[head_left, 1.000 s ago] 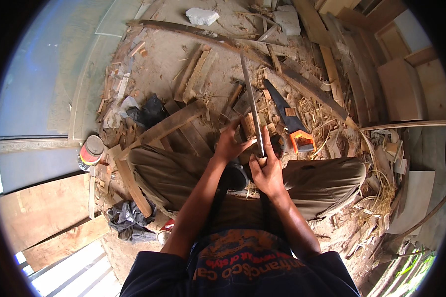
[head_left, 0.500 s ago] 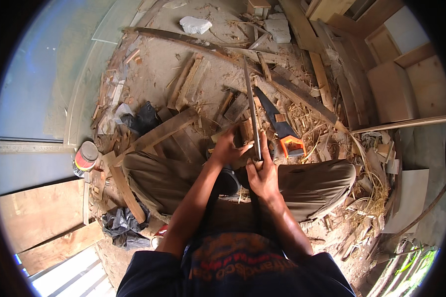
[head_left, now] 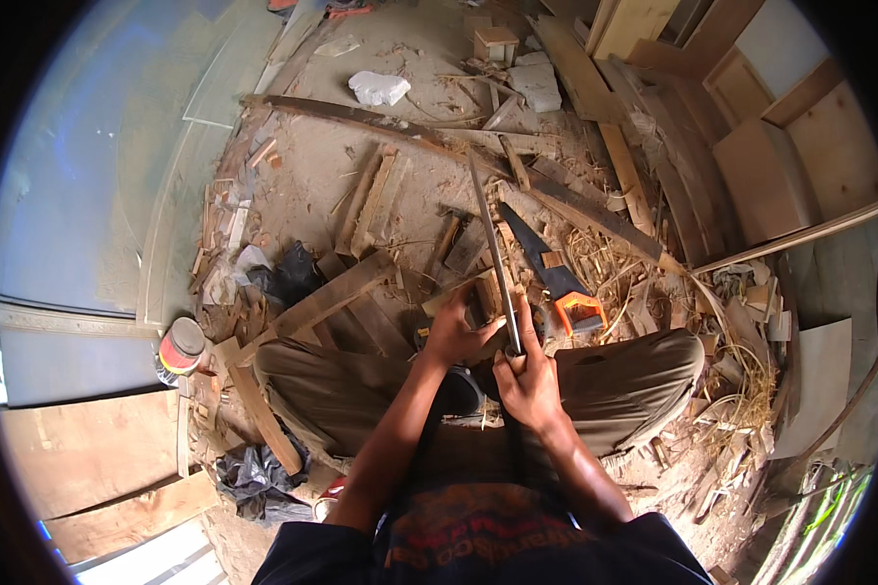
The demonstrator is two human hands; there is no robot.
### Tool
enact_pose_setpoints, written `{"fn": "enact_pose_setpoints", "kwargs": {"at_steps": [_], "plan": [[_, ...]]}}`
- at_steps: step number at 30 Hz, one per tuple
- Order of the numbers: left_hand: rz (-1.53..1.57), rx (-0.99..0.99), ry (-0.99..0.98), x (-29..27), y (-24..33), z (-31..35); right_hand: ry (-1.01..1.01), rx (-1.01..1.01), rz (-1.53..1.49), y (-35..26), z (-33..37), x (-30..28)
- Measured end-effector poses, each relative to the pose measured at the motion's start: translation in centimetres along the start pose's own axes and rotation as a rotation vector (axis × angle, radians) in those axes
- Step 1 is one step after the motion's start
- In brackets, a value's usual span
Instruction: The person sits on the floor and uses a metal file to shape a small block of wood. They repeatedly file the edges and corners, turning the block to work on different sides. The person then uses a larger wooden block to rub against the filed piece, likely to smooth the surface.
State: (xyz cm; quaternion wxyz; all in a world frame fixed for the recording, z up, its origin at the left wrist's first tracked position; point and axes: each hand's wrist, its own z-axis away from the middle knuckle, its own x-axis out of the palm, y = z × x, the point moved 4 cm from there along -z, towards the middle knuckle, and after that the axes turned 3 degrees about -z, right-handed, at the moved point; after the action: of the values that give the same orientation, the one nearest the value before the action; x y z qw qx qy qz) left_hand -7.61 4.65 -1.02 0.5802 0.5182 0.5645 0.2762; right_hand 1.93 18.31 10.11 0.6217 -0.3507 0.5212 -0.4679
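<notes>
My right hand (head_left: pixel 530 383) grips the near end of a long, thin machete-like blade (head_left: pixel 491 227), seen almost edge-on. Its index finger stretches along the blade, which points away from me. My left hand (head_left: pixel 457 331) is closed on a small wooden block (head_left: pixel 490 295) just left of the blade, its thumb reaching toward the metal. Part of the block is hidden by the fingers. Right of the blade a handsaw (head_left: pixel 540 255) with a black blade and an orange handle lies on the wood scraps. On the saw rests a small piece of wood (head_left: pixel 552 259).
Wooden offcuts (head_left: pixel 369 207) and shavings (head_left: pixel 605 261) litter the ground. A long beam (head_left: pixel 380 119) crosses the far side. A paint can (head_left: pixel 181 345) and black plastic bag (head_left: pixel 259 483) are at left. Wooden frames (head_left: pixel 766 175) stand at right, a white lump (head_left: pixel 379 89) far off.
The view has tilted, so the whole scene sits lower in the picture. The blade's far tip has swung slightly left. Both hands keep their holds.
</notes>
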Motion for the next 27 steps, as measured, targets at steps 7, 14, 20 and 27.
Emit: {"fn": "enact_pose_setpoints", "kwargs": {"at_steps": [7,14,20,27], "plan": [[-0.023,-0.093,0.002,0.7,-3.3,1.4,-0.011,-0.029,-0.018,2.8,-0.7,1.8],[-0.079,0.015,0.001,-0.5,1.3,0.7,0.046,-0.096,0.009,-0.4,0.9,0.4],[-0.001,-0.046,0.045,0.9,-3.6,0.8,0.022,-0.103,0.007,3.0,-1.0,1.5],[-0.157,-0.005,0.000,-0.5,1.9,0.5,0.016,-0.020,0.042,-0.9,0.8,-0.4]]}}
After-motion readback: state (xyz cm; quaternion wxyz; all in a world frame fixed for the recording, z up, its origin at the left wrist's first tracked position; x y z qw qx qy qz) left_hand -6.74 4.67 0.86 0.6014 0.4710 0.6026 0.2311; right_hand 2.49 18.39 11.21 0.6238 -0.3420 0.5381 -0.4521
